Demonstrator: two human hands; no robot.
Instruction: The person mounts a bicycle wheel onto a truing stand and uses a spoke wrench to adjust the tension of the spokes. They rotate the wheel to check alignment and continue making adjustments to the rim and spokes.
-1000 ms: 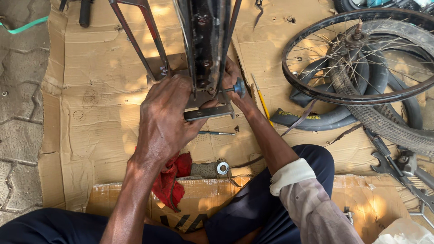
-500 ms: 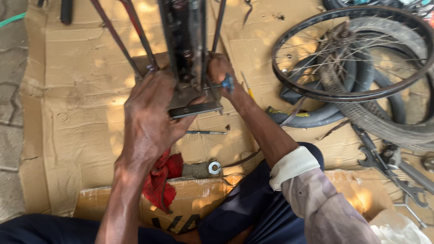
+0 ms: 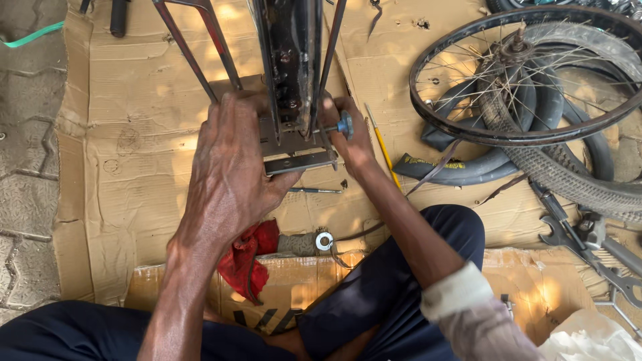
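Two hands on the bicycle frame (image 3: 294,73): your left hand (image 3: 231,167) wraps fingers round its bracket, thumb under the plate. Your right hand (image 3: 348,137) pinches the blue-handled tool (image 3: 344,125) at the frame's right side, just beyond your fingertips.

Warm, dappled daylight on a sharp, clear picture.

Sun patches fall on the cardboard (image 3: 134,134) far and near right, brightest by the white bag (image 3: 588,344), which is nearly washed out. The left hand (image 3: 227,174) and right hand (image 3: 351,137) lie in soft shade and cast faint shadows. The frame (image 3: 294,60) is dark, with detail lost in its middle. The wheel (image 3: 528,73) at far right bends slightly toward the edge. Little blur anywhere.
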